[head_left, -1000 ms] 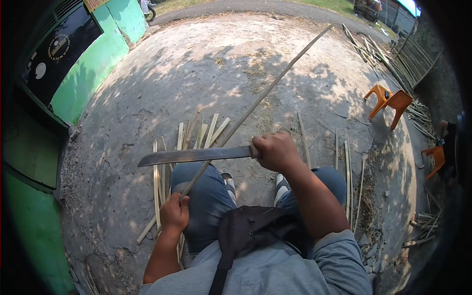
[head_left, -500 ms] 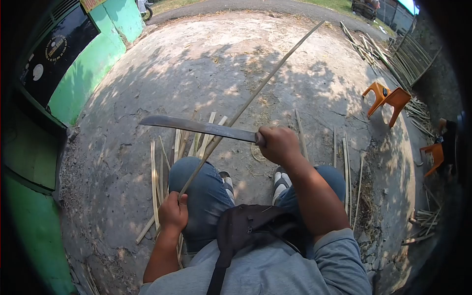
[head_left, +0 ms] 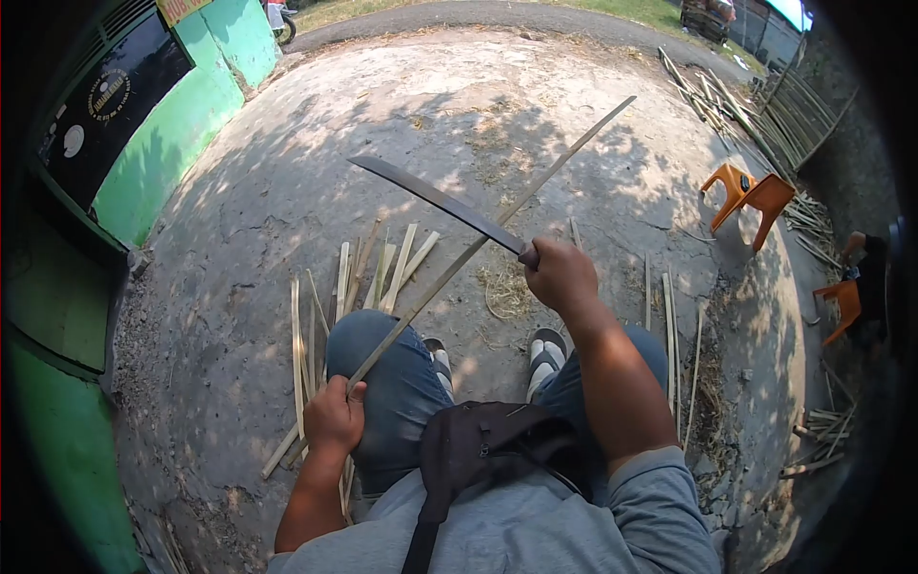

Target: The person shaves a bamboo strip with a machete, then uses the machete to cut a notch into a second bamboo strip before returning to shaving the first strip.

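Toward one o'clock, the machete [head_left: 430,199] is being shifted up the bamboo strip [head_left: 457,267], clenched in the right hand [head_left: 562,275]; the strip is being gripped by the closed left hand [head_left: 333,414], its shaving seemingly being left unfinished.

The right hand [head_left: 562,277] hides most of the knife handle [head_left: 529,255]; the yellow sign [head_left: 180,9] seems cut off.

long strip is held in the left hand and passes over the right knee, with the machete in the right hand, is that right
Wrong knee: in the head view, the long strip passes over the left knee, not the right. The left hand does hold it, and the machete is in the right hand.
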Available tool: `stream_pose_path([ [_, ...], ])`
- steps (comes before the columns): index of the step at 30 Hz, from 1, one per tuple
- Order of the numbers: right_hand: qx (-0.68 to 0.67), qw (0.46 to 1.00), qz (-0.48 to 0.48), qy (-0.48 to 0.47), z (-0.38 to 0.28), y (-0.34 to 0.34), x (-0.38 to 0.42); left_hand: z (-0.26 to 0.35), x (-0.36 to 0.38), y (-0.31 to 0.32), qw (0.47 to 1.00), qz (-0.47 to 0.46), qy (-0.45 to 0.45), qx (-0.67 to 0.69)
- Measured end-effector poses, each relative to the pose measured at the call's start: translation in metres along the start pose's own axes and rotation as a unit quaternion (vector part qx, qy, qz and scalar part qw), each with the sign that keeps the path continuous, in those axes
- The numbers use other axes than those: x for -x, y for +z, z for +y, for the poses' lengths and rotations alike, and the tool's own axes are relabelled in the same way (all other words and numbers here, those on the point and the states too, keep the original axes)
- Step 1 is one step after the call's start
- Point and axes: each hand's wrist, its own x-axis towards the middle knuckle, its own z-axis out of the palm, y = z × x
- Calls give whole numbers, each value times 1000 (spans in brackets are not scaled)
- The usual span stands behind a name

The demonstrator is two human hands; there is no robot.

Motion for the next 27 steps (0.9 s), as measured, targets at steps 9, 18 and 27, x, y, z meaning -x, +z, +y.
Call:
stream_pose_path([
  [9, -5, 981, -14, -193, -30, 16, 13, -13, -3, -7, 998, -23, 2, 63],
  [18, -80, 996, 46, -3, 14, 11, -5, -8, -7, -6, 996, -31, -17, 86],
  [27, -17, 963, -12, -268, -39, 23, 24, -10, -6, -3, 996, -14, -6, 92],
])
